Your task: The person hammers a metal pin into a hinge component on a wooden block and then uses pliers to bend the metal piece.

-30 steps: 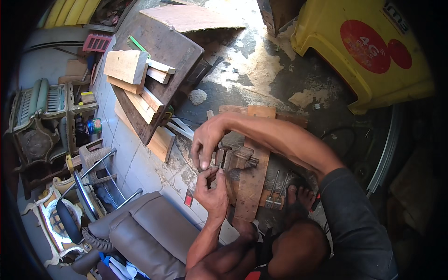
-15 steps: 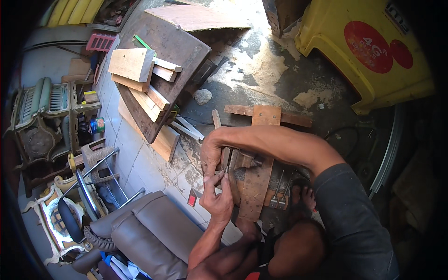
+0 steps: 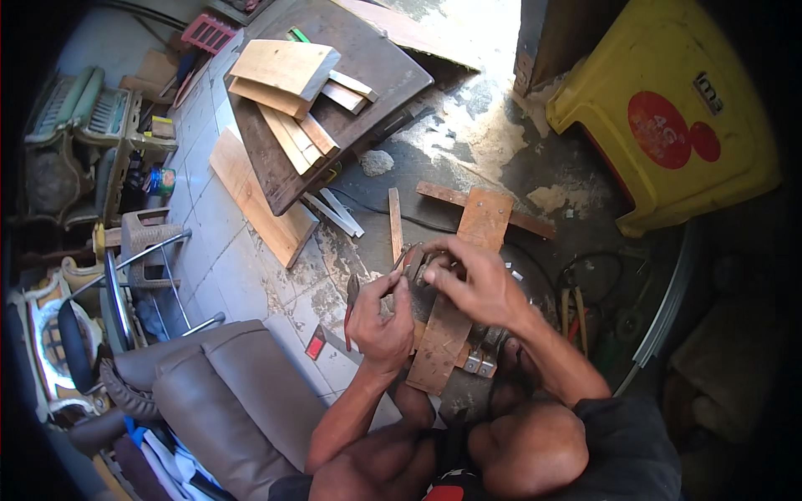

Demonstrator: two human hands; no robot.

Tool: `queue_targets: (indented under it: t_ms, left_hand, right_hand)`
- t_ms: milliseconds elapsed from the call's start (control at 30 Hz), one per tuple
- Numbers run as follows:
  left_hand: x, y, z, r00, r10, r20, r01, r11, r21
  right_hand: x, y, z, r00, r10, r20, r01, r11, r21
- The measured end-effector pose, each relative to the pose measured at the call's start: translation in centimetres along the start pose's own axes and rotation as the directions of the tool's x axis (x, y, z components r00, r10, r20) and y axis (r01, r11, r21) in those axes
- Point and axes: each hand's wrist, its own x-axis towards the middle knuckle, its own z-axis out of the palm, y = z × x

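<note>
- My left hand (image 3: 380,321) is closed around red-handled pliers (image 3: 355,302); the handles hang down on the left of my fist and the nose points up and right toward the work.
- My right hand (image 3: 472,280) is curled, fingertips pinching something small and dark at the top of the wooden board (image 3: 455,309). I cannot tell what the small piece is, a nail or a bit of metal fitting.
- The board lies lengthwise from near me to far, propped over a grey metal block (image 3: 483,355) just in front of my knees.
- A thin wooden strip (image 3: 394,224) stands just left of the board's far end, and a crossbar (image 3: 535,221) runs behind it.
- How far along, as I judge it: the board is already set in place and the pliers' nose sits at the small piece, so the gripping or pulling is in progress, not finished.
- Left to do: the small piece is not yet free of the board, as far as I can see.
- Cut planks (image 3: 288,88) are stacked on a dark panel (image 3: 368,75) far left, untouched.
- Yellow plastic stool (image 3: 668,117) far right, brown armchair (image 3: 221,392) near left.
- Cables and hand tools (image 3: 576,309) lie on the floor to the right of the board.
</note>
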Motion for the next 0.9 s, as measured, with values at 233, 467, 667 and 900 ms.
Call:
queue_targets:
  t_ms: [233,467,667,900]
  left_hand:
    - [-0.1,-0.6,0.0,0.987,0.094,0.131,-0.069,0.981,-0.184]
    - [0.9,-8.1,0.3,0.950,-0.167,0.264,0.185,0.982,-0.044]
    - [-0.3,-11.2,1.5,0.802,-0.333,0.497,0.433,0.896,-0.099]
    - [1.2,-13.9,3.5,0.633,-0.370,0.680,0.500,0.866,0.006]
  right_hand:
    - [0.0,3.0,1.0,0.844,-0.537,0.011,0.492,0.765,-0.416]
    - [2.0,3.2,-1.1,0.855,-0.468,0.222,0.506,0.666,-0.548]
    - [2.6,1.3,-1.1,0.883,-0.391,0.259,0.464,0.649,-0.603]
    - [3.3,1.9,-1.2,0.873,-0.361,0.329,0.487,0.589,-0.645]
